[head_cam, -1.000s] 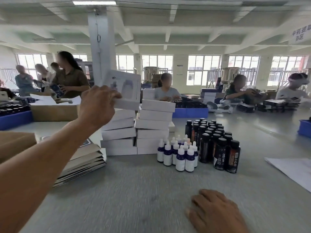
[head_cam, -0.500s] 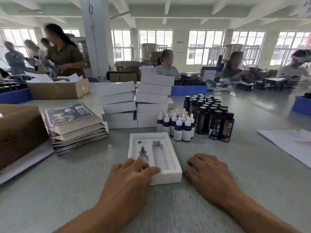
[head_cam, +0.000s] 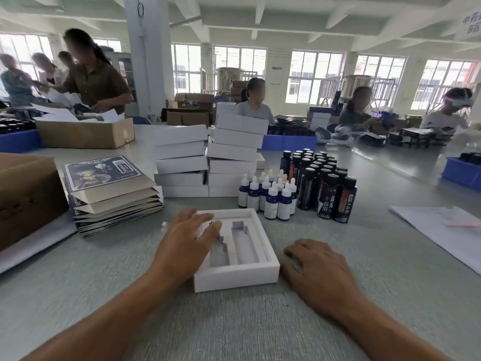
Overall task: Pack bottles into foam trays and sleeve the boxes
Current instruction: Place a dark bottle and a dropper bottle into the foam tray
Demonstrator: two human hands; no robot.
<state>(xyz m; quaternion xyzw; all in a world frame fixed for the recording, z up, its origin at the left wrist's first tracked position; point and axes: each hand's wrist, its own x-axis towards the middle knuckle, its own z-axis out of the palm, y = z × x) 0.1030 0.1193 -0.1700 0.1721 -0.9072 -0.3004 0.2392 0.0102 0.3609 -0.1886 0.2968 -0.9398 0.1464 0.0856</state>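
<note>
two flat, relaxed hands: left hand (head_cam: 187, 238) rests on one box (head_cam: 235, 274) with two empty slots, right hand (head_cam: 315, 267) on table (head_cam: 234, 329).

Left hand (head_cam: 188, 238) and right hand (head_cam: 316, 267) lie flat, fingers relaxed.

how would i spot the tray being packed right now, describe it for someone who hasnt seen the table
On the grey table, look nearest the person, between the left hand and right hand. The open foam tray lies flat there, showing two empty slots, unlike the closed white boxes stacked behind.
</note>
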